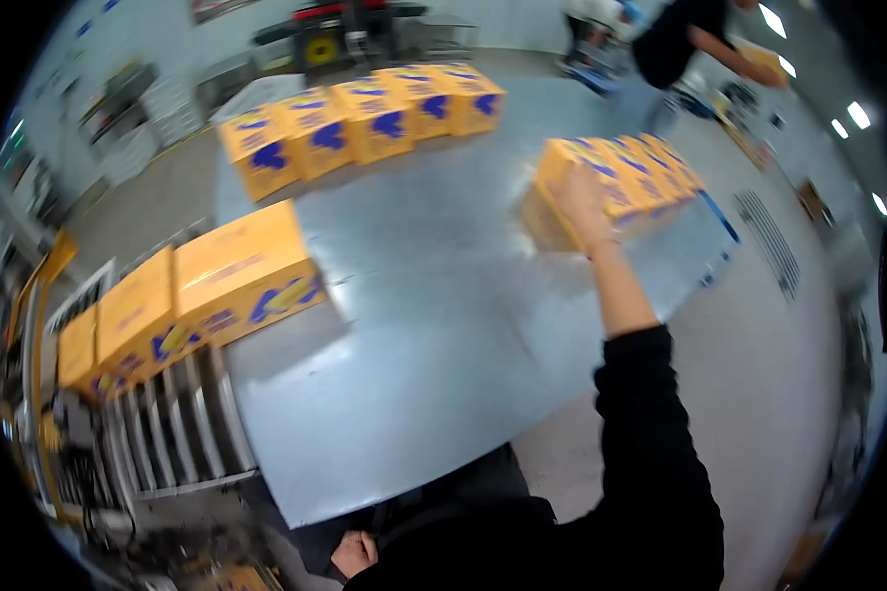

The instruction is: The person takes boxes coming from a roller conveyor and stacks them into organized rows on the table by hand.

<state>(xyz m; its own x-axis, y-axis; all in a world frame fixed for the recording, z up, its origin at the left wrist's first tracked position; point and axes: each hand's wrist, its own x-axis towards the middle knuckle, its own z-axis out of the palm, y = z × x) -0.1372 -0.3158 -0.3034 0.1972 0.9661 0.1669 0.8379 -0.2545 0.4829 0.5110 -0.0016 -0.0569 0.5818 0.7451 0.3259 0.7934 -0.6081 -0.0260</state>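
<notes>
At the right side of the metal table (404, 345), my right hand (583, 202) rests on the near end of a row of yellow boxes (631, 177) with blue print. Its fingers are blurred against the end box. Low down, close to my body, my left hand (355, 554) has its fingers curled, and no object shows in it. Several more yellow boxes (365, 123) stand in a row along the far edge of the table. Larger yellow boxes (241, 266) lie end to end at the left, partly on the table and partly on the roller conveyor (182, 424).
Another person (675, 44) in a dark top stands beyond the table at the upper right, holding a yellow box (764, 64). A machine (330, 39) and a metal stand (443, 37) are at the back. A floor grate (769, 241) lies right of the table.
</notes>
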